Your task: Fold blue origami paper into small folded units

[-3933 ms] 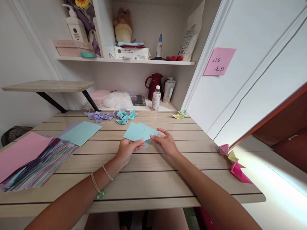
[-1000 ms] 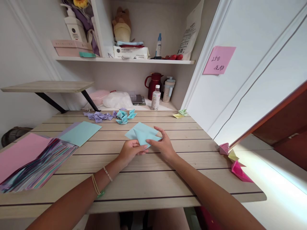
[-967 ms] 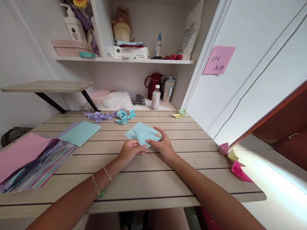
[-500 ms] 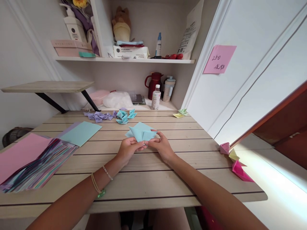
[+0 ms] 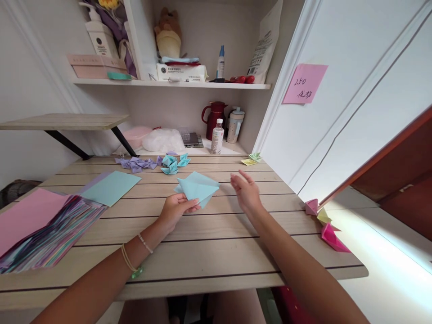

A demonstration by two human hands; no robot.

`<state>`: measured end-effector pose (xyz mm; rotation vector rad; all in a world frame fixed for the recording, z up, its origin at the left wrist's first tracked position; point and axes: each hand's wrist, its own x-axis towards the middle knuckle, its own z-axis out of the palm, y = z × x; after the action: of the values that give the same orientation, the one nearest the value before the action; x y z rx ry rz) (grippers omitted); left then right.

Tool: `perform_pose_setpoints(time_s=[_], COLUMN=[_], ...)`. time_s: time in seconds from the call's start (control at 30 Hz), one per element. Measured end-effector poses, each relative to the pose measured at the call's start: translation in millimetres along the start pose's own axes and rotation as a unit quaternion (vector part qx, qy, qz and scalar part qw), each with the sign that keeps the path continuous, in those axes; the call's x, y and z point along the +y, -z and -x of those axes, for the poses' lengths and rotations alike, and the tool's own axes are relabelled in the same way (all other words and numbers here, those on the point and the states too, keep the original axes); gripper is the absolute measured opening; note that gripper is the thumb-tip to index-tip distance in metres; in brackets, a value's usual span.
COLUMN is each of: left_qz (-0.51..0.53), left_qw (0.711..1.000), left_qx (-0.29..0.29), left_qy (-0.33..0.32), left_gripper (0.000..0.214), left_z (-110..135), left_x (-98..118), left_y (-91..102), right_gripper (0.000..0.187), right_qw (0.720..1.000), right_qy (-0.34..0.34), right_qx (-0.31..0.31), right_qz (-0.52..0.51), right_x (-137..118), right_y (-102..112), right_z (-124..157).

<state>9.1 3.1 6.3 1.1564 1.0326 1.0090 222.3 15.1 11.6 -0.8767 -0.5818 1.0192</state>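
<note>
A light blue sheet of origami paper [image 5: 200, 186], partly folded, is held just over the middle of the table. My left hand [image 5: 177, 208] pinches its near left edge, thumb on top and fingers beneath. To the right of the paper, my right hand [image 5: 247, 192] is lifted away with its fingers apart and nothing in them. Beyond the paper lie several folded light blue pieces [image 5: 170, 164] and a cluster of folded purple pieces [image 5: 138, 164].
At the left lies a thick stack of coloured paper [image 5: 64, 234], with a flat light blue sheet [image 5: 113, 188] beside it. Folded pink pieces [image 5: 332, 238] sit along the table's right edge. A plastic bottle [image 5: 218, 137] stands at the back, below a shelf [image 5: 175, 84].
My right hand has let go of the paper and moved to the right. The raised folds on the paper's right side now lie flatter. My left hand keeps its hold.
</note>
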Motion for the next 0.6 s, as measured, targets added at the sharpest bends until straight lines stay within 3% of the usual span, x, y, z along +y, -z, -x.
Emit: perform_pose_setpoints(time_s=[0.03, 0.1, 0.17, 0.27, 0.43, 0.6], left_qz=[-0.012, -0.045, -0.073, -0.086, -0.067, -0.056], left_qw=[1.000, 0.997, 0.993, 0.989, 0.988, 0.989], left_qx=[-0.005, -0.022, -0.049, -0.092, -0.128, -0.128], left_qy=[-0.014, -0.053, -0.076, -0.073, -0.045, -0.042], left_gripper=[0.028, 0.026, 0.025, 0.024, 0.023, 0.023], left_z=[-1.4, -4.4, -6.8, -7.5, -5.7, -6.5], left_x=[0.5, 2.0, 3.1, 2.9, 1.4, 1.2], left_y=[2.1, 5.4, 7.0, 7.6, 8.1, 9.8], right_gripper=[0.056, 0.045, 0.034, 0.029, 0.025, 0.026], right_qw=[1.000, 0.998, 0.983, 0.931, 0.905, 0.902], right_qy=[0.018, 0.009, -0.051, -0.107, -0.137, -0.167], right_qx=[0.010, -0.041, -0.147, -0.301, -0.352, -0.353], right_qz=[0.008, 0.043, 0.093, 0.177, 0.195, 0.181], right_x=[-3.3, -8.0, -9.8, -8.6, -4.2, -3.6], right_y=[2.0, 2.9, -0.4, -8.7, -13.7, -11.4], right_z=[-3.1, -4.1, 2.1, 17.9, 30.0, 27.5])
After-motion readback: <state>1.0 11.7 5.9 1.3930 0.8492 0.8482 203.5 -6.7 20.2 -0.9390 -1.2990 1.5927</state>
